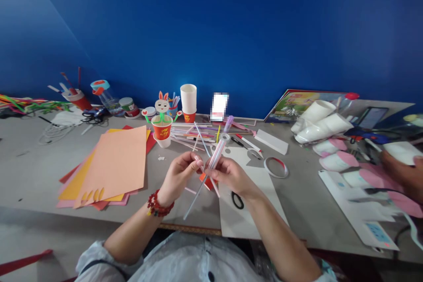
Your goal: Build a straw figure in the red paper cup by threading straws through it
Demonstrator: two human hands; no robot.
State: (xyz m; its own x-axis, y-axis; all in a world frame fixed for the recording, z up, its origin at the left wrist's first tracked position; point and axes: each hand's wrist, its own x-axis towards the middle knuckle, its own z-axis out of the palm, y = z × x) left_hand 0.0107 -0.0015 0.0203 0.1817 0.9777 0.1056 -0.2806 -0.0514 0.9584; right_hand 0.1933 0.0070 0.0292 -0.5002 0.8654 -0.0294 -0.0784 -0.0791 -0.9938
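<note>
— Two things are asked first: what is held, and where?

— A straw bundle (216,155) is gripped between the thumb and fingers of the right hand (233,174); it is held over the near half of the worktop (29,163), its upper end tilted towards one o'clock; by the left hand (185,167), just beside it, a thin pale pink piece (198,158) is pinched between thumb and fingertip.

— And below the fingers?

— A grey straw (195,198) is seen slanting down towards seven o'clock; an orange-red item (207,181) is partly covered by the hands; whether it is touched cannot be told.

— With the hands taken as the dial's centre, what is found on the left half?

— At nine o'clock coloured paper (124,158) is stacked; at ten a rabbit figure (161,106) is set in a red paper cup (161,132); at eleven loose straws (191,132) are strewn, with a white cup (188,99) stood beyond them.

— And on the right half?

— At three o'clock a tape roll (276,176) is laid flat; between four and five a white sheet (234,224) is spread, a black loop handle (238,207) resting on it; well apart at three, a white item (403,153) is held in another person's hand (396,171).
</note>
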